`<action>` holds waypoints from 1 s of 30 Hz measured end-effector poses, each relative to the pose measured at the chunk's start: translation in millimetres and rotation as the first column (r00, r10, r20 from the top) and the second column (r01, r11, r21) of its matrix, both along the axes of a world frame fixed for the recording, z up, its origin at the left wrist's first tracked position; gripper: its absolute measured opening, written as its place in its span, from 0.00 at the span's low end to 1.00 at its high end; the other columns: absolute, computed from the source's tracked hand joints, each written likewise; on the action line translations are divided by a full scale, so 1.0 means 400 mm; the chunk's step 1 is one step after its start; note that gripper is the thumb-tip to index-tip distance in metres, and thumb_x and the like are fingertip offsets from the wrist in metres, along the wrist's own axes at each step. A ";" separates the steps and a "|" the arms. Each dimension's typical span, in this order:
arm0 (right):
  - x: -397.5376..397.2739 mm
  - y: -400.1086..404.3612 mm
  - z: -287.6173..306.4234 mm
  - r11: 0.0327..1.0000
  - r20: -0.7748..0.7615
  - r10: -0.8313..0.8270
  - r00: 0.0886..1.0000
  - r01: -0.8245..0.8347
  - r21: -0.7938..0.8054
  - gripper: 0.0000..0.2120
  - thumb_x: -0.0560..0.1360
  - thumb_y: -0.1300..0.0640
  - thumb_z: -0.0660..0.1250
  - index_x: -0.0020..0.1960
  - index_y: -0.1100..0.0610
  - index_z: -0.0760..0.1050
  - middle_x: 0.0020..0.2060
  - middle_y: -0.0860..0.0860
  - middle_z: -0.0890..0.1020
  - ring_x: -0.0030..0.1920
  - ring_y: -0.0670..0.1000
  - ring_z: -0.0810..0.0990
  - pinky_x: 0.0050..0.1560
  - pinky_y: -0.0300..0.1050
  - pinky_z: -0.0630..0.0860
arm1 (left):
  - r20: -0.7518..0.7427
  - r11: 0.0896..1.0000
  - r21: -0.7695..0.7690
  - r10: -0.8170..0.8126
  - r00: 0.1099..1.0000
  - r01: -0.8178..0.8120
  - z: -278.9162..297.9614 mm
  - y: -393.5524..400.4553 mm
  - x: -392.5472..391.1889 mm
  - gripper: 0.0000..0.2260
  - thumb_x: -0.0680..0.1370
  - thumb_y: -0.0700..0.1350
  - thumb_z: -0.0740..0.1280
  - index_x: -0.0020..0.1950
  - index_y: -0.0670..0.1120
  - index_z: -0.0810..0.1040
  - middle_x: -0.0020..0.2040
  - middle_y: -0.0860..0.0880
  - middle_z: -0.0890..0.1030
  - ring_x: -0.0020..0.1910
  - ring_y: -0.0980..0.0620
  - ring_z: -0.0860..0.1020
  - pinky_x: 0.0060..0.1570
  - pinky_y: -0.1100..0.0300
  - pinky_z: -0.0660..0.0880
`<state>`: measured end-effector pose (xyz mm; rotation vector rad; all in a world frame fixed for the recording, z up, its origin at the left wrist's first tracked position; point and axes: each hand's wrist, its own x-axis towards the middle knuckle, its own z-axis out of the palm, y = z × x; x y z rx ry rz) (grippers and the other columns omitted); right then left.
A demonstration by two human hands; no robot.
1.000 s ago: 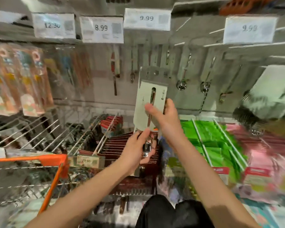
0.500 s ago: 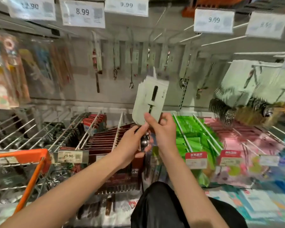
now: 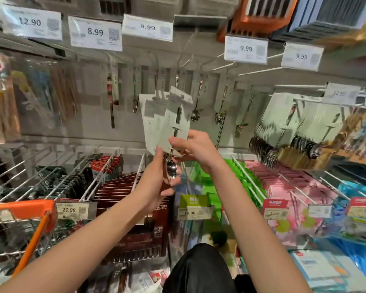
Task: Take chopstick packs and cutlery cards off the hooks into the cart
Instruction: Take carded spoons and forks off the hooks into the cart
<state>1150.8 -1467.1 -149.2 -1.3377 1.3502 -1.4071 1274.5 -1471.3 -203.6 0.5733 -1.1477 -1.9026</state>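
Since the earlier frames the bundle of cutlery cards [image 3: 167,121] has fanned apart and tipped leftward, so it looks already free of its hook and ready to go into the cart [image 3: 24,210], whose orange rim sits low at the left. Nearest, the left hand [image 3: 159,182] curls round the spoon bowls at the bundle's foot; just beyond, the right hand [image 3: 195,148] pinches the cards' lower edge. Farther back, more cutlery hangs on the hooks [image 3: 226,66] against the wall

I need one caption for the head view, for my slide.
Both hands hold spoon cards before the hooks, cart at left.
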 end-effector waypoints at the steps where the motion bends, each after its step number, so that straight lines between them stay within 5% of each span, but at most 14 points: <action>1: -0.010 -0.007 -0.006 0.999 0.033 0.042 0.999 -0.043 0.021 0.04 0.73 0.64 0.70 0.47 0.62 0.78 0.35 0.51 0.80 0.32 0.45 0.78 0.35 0.45 0.82 | 0.025 1.000 -0.004 0.007 1.000 -0.007 -0.007 -0.010 -0.004 0.24 0.82 0.60 0.50 0.49 0.42 0.74 0.30 0.48 0.75 0.20 0.56 0.67 0.14 0.70 0.55; 5: -0.044 -0.008 -0.046 1.000 0.025 -0.015 1.000 0.015 -0.005 0.04 0.75 0.63 0.69 0.47 0.56 0.76 0.34 0.47 0.80 0.31 0.41 0.80 0.31 0.43 0.81 | 0.177 0.995 -0.091 0.047 0.983 -0.031 -0.019 -0.027 -0.031 0.27 0.83 0.57 0.49 0.60 0.34 0.74 0.31 0.47 0.79 0.18 0.55 0.67 0.16 0.68 0.58; 10: -0.040 0.001 -0.114 0.885 -0.131 -0.454 0.881 0.429 -0.179 0.17 0.70 0.49 0.75 0.43 0.53 0.67 0.30 0.49 0.73 0.26 0.45 0.71 0.28 0.48 0.74 | 0.221 0.984 -0.178 0.031 0.975 0.009 -0.020 -0.021 -0.073 0.26 0.83 0.56 0.48 0.62 0.37 0.74 0.32 0.48 0.80 0.16 0.56 0.65 0.20 0.63 0.61; 13: -0.050 0.027 -0.120 0.896 -0.257 -0.444 0.859 0.414 -0.162 0.19 0.69 0.48 0.75 0.34 0.53 0.67 0.26 0.48 0.71 0.28 0.47 0.68 0.29 0.43 0.66 | 0.237 0.972 -0.232 0.077 0.968 -0.021 -0.026 -0.009 -0.088 0.28 0.81 0.60 0.48 0.62 0.40 0.75 0.32 0.47 0.81 0.16 0.55 0.67 0.24 0.61 0.63; 17: -0.062 0.063 -0.100 0.942 0.005 -0.313 0.950 0.311 -0.127 0.05 0.70 0.57 0.75 0.43 0.56 0.79 0.36 0.49 0.83 0.35 0.45 0.81 0.34 0.39 0.77 | 0.277 0.954 -0.298 0.111 0.954 -0.024 -0.022 0.008 -0.089 0.26 0.82 0.59 0.48 0.58 0.41 0.77 0.29 0.43 0.79 0.18 0.52 0.69 0.20 0.65 0.65; 22: -0.090 0.064 -0.066 0.793 0.088 -0.557 0.826 0.560 -0.240 0.12 0.76 0.53 0.68 0.39 0.60 0.71 0.33 0.52 0.77 0.35 0.50 0.74 0.37 0.44 0.72 | 0.271 0.959 -0.280 0.031 0.962 0.048 -0.005 0.026 -0.088 0.23 0.84 0.52 0.51 0.49 0.33 0.72 0.21 0.48 0.74 0.14 0.55 0.64 0.17 0.65 0.64; 25: -0.146 0.068 -0.033 0.707 0.255 -0.618 0.743 0.668 -0.231 0.14 0.77 0.49 0.66 0.52 0.60 0.73 0.45 0.57 0.82 0.45 0.57 0.81 0.49 0.58 0.79 | 0.269 0.956 -0.278 -0.018 0.963 0.096 0.006 0.026 -0.087 0.22 0.83 0.53 0.54 0.45 0.36 0.73 0.22 0.49 0.73 0.14 0.55 0.63 0.14 0.67 0.60; 26: -0.161 0.074 -0.023 0.698 0.295 -0.604 0.741 0.670 -0.252 0.12 0.78 0.49 0.65 0.52 0.57 0.72 0.46 0.58 0.82 0.44 0.58 0.83 0.46 0.60 0.80 | 0.255 0.957 -0.271 -0.032 0.966 0.103 0.008 0.024 -0.087 0.21 0.82 0.54 0.55 0.46 0.36 0.72 0.24 0.48 0.75 0.15 0.55 0.63 0.14 0.68 0.59; 30: -0.193 0.092 0.001 0.689 0.428 -0.478 0.767 0.630 -0.359 0.14 0.81 0.56 0.60 0.61 0.65 0.64 0.37 0.53 0.83 0.22 0.47 0.78 0.20 0.38 0.72 | 0.193 0.968 -0.222 -0.073 0.978 0.116 0.018 0.022 -0.089 0.20 0.77 0.57 0.59 0.49 0.39 0.71 0.34 0.44 0.79 0.15 0.54 0.64 0.14 0.68 0.59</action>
